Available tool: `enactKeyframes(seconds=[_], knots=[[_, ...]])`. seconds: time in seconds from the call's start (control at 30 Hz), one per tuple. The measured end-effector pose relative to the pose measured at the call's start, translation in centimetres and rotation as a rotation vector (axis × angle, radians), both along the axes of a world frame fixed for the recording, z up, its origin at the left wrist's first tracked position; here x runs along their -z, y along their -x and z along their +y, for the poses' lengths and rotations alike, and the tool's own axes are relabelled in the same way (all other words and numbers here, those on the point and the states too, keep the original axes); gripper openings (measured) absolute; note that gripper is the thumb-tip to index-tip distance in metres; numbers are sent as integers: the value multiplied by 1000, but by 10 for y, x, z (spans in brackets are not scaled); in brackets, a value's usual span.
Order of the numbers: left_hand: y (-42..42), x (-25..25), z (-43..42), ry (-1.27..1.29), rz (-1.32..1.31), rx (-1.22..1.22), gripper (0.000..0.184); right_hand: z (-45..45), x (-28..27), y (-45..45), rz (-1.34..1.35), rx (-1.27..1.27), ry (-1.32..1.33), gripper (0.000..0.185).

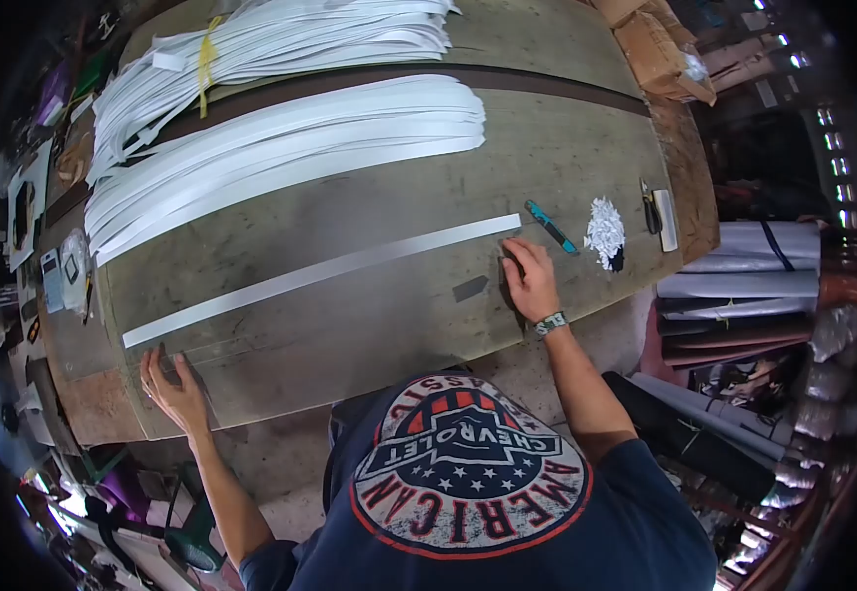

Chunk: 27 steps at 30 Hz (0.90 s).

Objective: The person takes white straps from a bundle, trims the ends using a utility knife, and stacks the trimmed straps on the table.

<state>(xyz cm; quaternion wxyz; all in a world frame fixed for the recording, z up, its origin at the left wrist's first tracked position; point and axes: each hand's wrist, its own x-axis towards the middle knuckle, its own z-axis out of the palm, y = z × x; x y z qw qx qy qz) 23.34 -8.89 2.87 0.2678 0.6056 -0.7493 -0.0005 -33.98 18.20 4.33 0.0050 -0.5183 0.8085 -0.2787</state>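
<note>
One long white strip point(325, 271) lies across the worktable in front of me. My left hand point(174, 391) rests at the table's near left, fingers spread, just below the strip's left end. Near the strip's right end is my right hand point(532, 281), its fingers loosely apart and nothing visible in them. A teal utility knife point(551, 227) lies just beyond the right hand. Further right sits a small pile of white scraps point(604, 231). Behind the single strip, a thick stack of white strips point(290, 158) covers much of the table.
A second bundle of strips point(290, 44), tied with yellow ribbon point(208, 64), lies at the back. Pliers point(651, 207) and a white block point(666, 221) are by the right edge. A cardboard box point(655, 54) stands back right. Rolls of material point(738, 286) lie beyond the table's right side.
</note>
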Motion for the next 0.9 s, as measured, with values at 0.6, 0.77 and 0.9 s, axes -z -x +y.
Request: enactKeyframes(seconds=[0.6, 0.77, 0.9], knots=[[-6, 41, -97, -317, -70, -866, 79, 17, 15, 0, -161, 62, -38, 34], [-33, 71, -127, -210, 119, -834, 65, 11, 15, -8, -86, 30, -35, 38], [-32, 69, -129, -116, 205, -876, 69, 9, 4, -16, -106, 61, -15, 38]])
